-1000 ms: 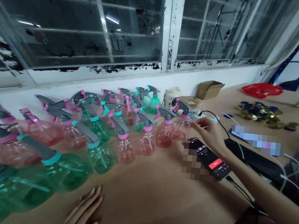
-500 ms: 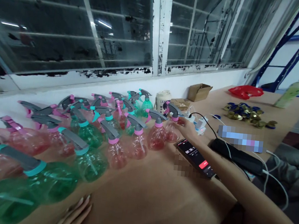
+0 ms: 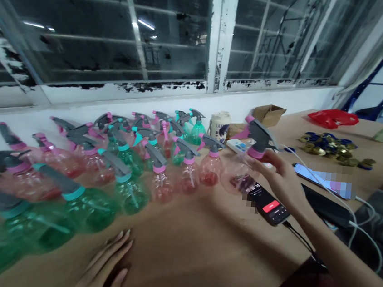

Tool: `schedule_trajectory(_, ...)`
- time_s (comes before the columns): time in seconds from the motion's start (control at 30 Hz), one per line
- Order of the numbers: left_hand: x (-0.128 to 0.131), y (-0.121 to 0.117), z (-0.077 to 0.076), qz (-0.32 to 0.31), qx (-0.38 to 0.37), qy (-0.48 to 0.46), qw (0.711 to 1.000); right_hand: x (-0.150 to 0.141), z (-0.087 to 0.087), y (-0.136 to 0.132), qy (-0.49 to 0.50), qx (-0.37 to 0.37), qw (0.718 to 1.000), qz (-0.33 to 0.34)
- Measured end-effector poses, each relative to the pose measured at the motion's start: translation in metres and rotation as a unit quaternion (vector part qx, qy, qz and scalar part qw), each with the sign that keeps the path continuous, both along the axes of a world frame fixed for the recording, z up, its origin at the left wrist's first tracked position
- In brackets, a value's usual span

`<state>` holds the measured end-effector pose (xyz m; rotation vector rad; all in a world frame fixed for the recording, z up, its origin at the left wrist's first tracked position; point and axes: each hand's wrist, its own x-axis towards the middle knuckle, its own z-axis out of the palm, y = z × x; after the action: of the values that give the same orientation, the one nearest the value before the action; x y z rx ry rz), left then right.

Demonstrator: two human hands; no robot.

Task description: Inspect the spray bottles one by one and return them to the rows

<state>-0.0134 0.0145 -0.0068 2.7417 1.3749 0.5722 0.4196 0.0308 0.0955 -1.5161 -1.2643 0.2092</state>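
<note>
My right hand [image 3: 282, 178] is closed around a clear pink spray bottle [image 3: 243, 169] with a grey trigger head and pink collar, lifted a little off the brown table [image 3: 193, 253] above a phone [image 3: 269, 205] showing a timer. My left hand [image 3: 106, 269] lies flat on the table at the bottom, fingers stretched out, holding nothing. Several pink and green spray bottles [image 3: 127, 164] stand in rows from the left edge to the middle, the nearest to the lifted one being a pink bottle [image 3: 210, 167].
Behind the bottles stand a white jar [image 3: 220, 123] and an open cardboard box [image 3: 268, 115]. A heap of gold and blue caps [image 3: 334, 148] and a red bag [image 3: 333, 117] lie at the right. A second phone [image 3: 321, 179], a black bar and white cables lie right of my forearm.
My right hand has taken the rightmost pink spray bottle out of the row and lifted it toward me, over the phone. My left hand has stayed flat on the table.
</note>
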Motion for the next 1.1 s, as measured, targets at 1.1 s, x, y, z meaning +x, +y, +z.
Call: schedule_trajectory(1.1, 0.003, -0.047, 0.019, -0.008, -0.162, -0.204, 0.965, -0.228, -0.019, -0.029, -0.068, -0.03, 0.841, 0.535)
